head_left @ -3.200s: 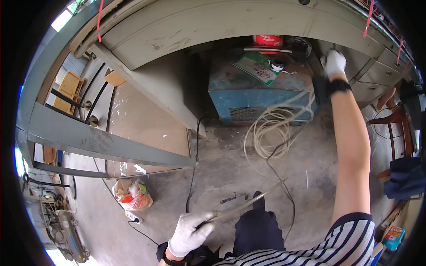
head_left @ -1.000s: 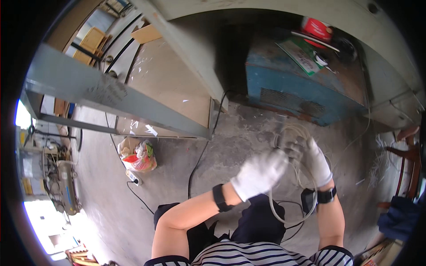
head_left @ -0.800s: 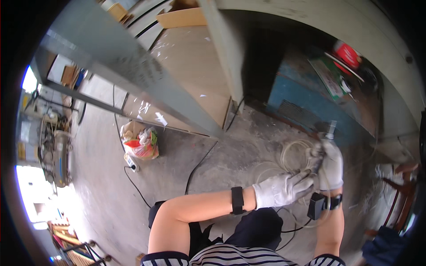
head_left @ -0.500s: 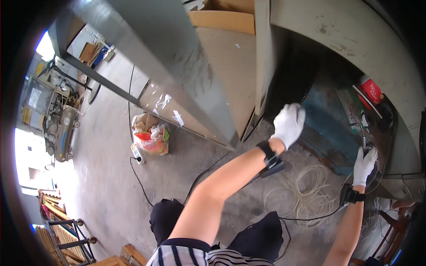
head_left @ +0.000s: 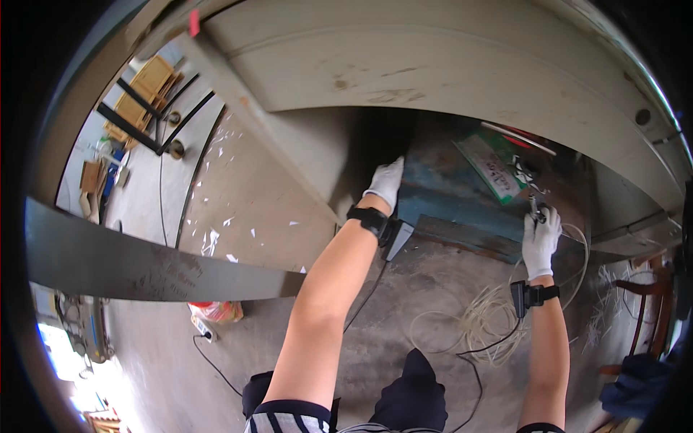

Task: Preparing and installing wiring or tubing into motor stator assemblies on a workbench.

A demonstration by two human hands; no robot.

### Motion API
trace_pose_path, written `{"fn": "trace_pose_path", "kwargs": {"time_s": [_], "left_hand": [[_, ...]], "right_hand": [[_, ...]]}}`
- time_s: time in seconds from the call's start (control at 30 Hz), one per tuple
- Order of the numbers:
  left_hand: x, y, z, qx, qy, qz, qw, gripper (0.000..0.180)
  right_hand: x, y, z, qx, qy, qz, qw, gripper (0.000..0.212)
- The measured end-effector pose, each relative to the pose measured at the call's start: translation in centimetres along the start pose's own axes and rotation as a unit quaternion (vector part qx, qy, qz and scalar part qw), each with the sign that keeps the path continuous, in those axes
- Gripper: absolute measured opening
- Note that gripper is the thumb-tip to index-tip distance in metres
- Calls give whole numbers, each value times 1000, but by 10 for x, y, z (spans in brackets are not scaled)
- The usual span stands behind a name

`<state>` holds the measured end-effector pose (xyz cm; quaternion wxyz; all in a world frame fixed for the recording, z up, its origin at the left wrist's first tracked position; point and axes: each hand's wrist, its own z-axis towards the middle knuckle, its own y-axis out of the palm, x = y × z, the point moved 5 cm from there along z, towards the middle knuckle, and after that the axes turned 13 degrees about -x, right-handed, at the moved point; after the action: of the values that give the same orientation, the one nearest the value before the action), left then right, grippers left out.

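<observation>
My left hand [head_left: 386, 182], in a white glove, reaches into the dark opening under a large beige metal housing [head_left: 433, 65]. It is beside the left end of a blue metal surface [head_left: 451, 187]; its fingers point away and are mostly hidden, so their grip is unclear. My right hand [head_left: 541, 244], also gloved, is closed around a black hand tool with a thin metal nozzle [head_left: 534, 204]. The nozzle points into the opening. A clear hose [head_left: 583, 249] loops beside this hand. Just beyond the tool lies a green-and-white flat packet [head_left: 489, 166].
Coiled clear tubing [head_left: 491, 325] and a black cable [head_left: 473, 353] lie on the concrete floor before me. A grey metal panel edge [head_left: 166, 270] juts in from the left. Paper scraps [head_left: 211, 242] litter a brown board. Behind the panel are a plastic bag [head_left: 220, 312] and a power strip [head_left: 203, 330].
My view has swung left and closer to the housing. My left hand has gone from above the floor into the opening's left side. My right hand keeps hold of the nozzled tool.
</observation>
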<state>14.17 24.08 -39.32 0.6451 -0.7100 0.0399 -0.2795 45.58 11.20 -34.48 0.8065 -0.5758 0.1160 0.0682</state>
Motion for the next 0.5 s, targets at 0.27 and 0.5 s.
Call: {"fn": "trace_pose_path", "kwargs": {"time_s": [0.27, 0.5], "left_hand": [[-11, -1, -15, 26, -24, -376, 926, 52], [13, -15, -30, 64, -96, -337, 934, 47]], "right_hand": [[-10, -8, 0, 56, -18, 16, 998, 21], [-7, -11, 2, 28, 25, 9, 999, 23]]}}
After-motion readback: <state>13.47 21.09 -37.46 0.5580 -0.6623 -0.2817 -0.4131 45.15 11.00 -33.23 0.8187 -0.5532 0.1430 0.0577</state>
